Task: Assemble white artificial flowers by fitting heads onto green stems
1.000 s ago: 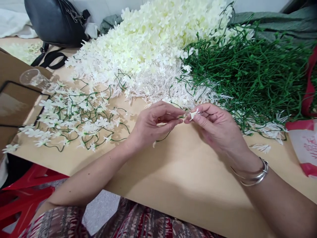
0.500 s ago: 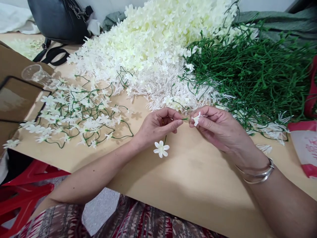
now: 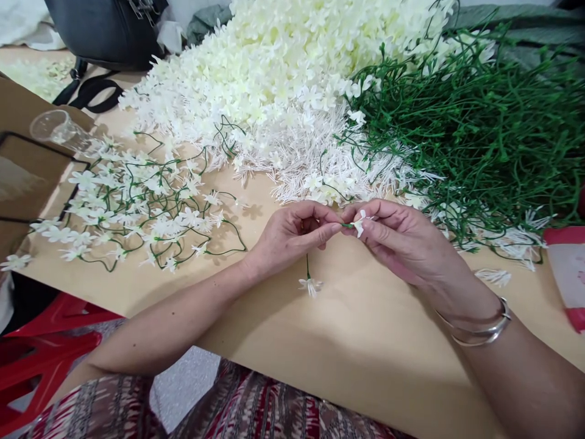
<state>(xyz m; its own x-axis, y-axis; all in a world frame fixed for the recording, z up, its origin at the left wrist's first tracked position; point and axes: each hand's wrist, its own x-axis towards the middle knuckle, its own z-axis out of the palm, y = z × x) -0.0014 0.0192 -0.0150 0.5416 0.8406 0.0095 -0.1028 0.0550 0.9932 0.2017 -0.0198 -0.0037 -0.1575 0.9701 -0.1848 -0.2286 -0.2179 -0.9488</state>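
Observation:
My left hand (image 3: 299, 231) pinches a green artificial stem between thumb and forefinger. From below that hand hangs a white flower (image 3: 311, 285) on the stem's lower end, its petals facing down. In my right hand (image 3: 397, 241) a small white flower head (image 3: 359, 224) is pinched by thumb and fingers. The green stem tip (image 3: 347, 225) meets the base of this flower head, and the fingertips of both hands are touching or nearly so. How deep the tip sits in the flower is too small to tell.
Behind my hands lie a heap of cream petals (image 3: 292, 49), white stamen strands (image 3: 315, 137) and a pile of green stems (image 3: 493, 128). Flowered stems (image 3: 137, 207) spread at left beside a clear plastic cup (image 3: 57, 129) and a cardboard box (image 3: 27, 116). A black bag (image 3: 107, 30) stands at the back.
My hands have come together, bringing the stem tip against the flower head. The hanging flower has swung from facing me to facing down. The view has shifted slightly.

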